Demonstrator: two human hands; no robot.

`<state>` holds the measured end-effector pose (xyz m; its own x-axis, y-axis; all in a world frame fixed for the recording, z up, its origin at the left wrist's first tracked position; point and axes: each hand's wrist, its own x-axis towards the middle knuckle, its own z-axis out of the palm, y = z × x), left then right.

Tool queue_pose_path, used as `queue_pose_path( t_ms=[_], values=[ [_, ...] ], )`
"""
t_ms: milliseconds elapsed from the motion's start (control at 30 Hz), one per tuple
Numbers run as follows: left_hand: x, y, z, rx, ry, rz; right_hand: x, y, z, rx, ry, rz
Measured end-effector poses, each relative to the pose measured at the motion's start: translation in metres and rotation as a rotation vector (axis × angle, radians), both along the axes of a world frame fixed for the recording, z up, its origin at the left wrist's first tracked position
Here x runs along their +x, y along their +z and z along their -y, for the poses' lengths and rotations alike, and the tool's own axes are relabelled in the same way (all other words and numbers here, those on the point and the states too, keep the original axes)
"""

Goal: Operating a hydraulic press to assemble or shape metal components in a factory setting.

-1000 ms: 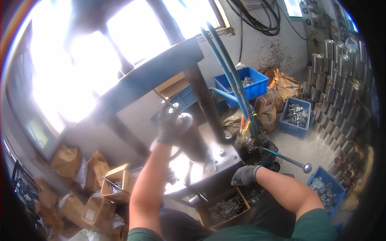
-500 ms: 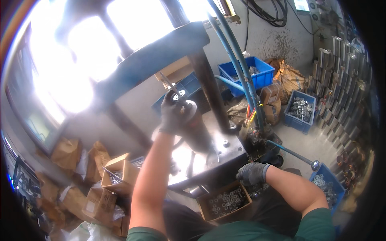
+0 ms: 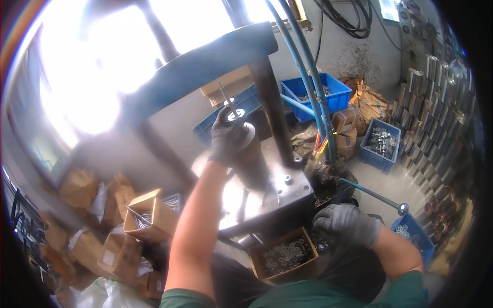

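Observation:
My left hand point(image 3: 227, 141), in a dark grey glove, reaches over the press bed and closes around a metal shaft point(image 3: 224, 93) with round slotted discs point(image 3: 236, 114) on it. The shaft stands slightly tilted above a dark cylinder point(image 3: 251, 167) with a wider round metal top, partly hidden by the hand. Closer to my body, my right hand point(image 3: 346, 226), also gloved, is raised beside the box of metal rings point(image 3: 287, 256). Its fingers are curled in; anything inside them is hidden.
A blue press frame point(image 3: 200, 66) with dark posts surrounds the work spot. Blue hoses point(image 3: 303, 56) run down its right side, near a lever with a ball end point(image 3: 402, 209). Blue bins point(image 3: 381, 146) of metal parts stand right; cardboard boxes point(image 3: 154, 215) stand left.
My right hand has risen from near the box of parts and looks larger. My left hand remains at the shaft above the cylinder. The whole view has shifted slightly.

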<state>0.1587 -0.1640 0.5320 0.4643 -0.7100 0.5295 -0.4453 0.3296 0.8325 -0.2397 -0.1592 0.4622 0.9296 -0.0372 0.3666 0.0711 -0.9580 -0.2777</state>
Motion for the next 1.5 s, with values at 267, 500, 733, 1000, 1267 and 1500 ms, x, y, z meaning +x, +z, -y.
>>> queue_pose_path(
  t_ms=[267,500,733,1000,1267,1500],
  values=[
    [-0.011,0.011,0.009,0.033,0.021,-0.277,-0.094,0.073,0.028,-0.197,-0.49,-0.335],
    [0.002,0.008,0.004,0.002,0.149,0.044,-0.108,0.05,0.015,-0.079,-0.469,-0.448],
    [0.0,0.012,0.009,0.156,0.225,0.039,-0.14,0.006,-0.01,-0.052,-0.505,-0.427],
    [0.013,0.002,0.018,0.128,0.185,0.131,-0.137,0.003,-0.015,-0.068,-0.553,-0.381],
    [-0.007,0.017,0.005,0.13,0.197,0.029,-0.136,0.009,-0.011,-0.066,-0.535,-0.369],
    [0.008,0.007,0.014,0.112,0.165,0.023,-0.12,0.037,-0.007,0.016,-0.57,-0.368]
  ],
)
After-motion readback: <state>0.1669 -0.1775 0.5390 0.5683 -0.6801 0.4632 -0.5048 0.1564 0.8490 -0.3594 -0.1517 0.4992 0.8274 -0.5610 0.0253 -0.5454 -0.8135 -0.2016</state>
